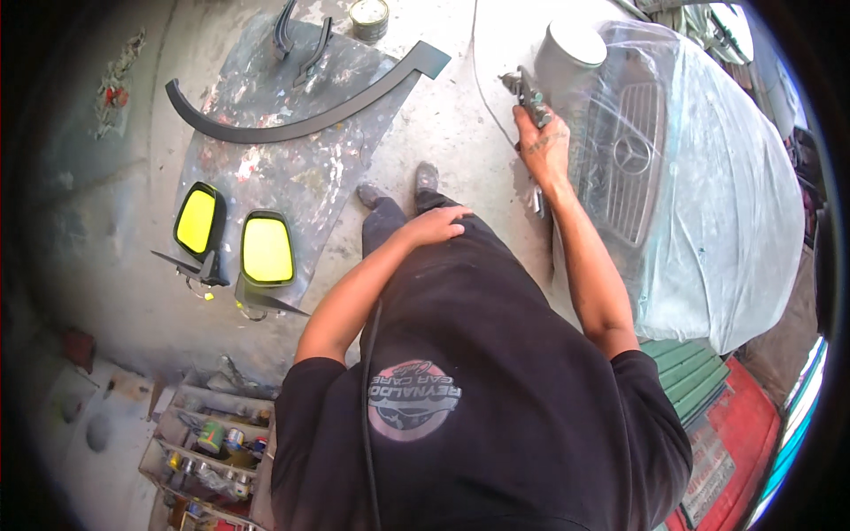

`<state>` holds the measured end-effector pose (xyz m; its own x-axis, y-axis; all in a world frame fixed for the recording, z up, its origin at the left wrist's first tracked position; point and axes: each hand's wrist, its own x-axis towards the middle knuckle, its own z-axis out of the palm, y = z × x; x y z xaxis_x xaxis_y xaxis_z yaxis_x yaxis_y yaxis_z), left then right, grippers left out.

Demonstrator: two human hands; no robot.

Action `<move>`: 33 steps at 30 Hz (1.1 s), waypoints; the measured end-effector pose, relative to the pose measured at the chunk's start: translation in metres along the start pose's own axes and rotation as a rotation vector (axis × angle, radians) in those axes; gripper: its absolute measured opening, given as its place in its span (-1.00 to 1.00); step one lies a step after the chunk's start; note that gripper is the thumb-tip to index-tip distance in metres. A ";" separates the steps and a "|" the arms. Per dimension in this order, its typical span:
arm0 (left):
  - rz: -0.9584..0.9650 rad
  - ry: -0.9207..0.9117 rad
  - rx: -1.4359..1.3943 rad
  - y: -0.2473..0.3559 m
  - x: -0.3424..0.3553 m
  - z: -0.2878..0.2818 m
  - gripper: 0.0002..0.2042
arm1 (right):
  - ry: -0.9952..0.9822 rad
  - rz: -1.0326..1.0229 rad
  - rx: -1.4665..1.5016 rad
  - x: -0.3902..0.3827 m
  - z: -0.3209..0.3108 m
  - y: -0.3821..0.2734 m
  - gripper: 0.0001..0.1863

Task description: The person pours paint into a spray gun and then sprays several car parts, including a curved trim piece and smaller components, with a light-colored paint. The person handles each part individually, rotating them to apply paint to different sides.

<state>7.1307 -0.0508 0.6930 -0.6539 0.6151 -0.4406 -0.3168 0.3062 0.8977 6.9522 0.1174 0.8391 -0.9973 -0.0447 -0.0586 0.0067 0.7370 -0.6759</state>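
My right hand (543, 146) is wrapped around a spray gun (529, 96), held out to the right beside a car front under a clear plastic sheet (730, 195). The car's grille (624, 168) shows through the plastic. Close by the gun is a cylinder-like grey thing with a round white top (577, 42); whether it touches the gun I cannot tell. My left hand (438, 226) rests on my dark trousers at the thigh, fingers stretched out, holding nothing.
On a paint-spotted grey sheet (292, 164) lie a long curved black trim piece (292, 131) and smaller trim pieces (314, 53). Two mirror housings (197, 219) with yellow-green faces lie nearer. A tin (368, 18) stands behind. A compartmented shelf (212, 456) holds cans.
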 end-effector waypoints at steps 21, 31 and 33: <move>-0.432 0.811 -0.079 -0.132 -0.104 0.056 -0.63 | -0.326 -0.140 0.025 0.067 -0.009 0.011 -0.60; -0.437 0.848 -0.062 -0.136 -0.109 0.066 -0.63 | -0.351 -0.100 0.064 0.031 -0.003 -0.004 -0.69; -0.436 0.832 -0.080 -0.127 -0.106 0.060 -0.64 | -0.395 -0.226 0.116 0.006 0.018 0.001 -0.66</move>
<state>7.2816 -0.1119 0.6253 -0.7374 -0.2682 -0.6199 -0.6752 0.3173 0.6659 6.9474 0.1054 0.8249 -0.8704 -0.4653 -0.1608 -0.1766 0.6001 -0.7802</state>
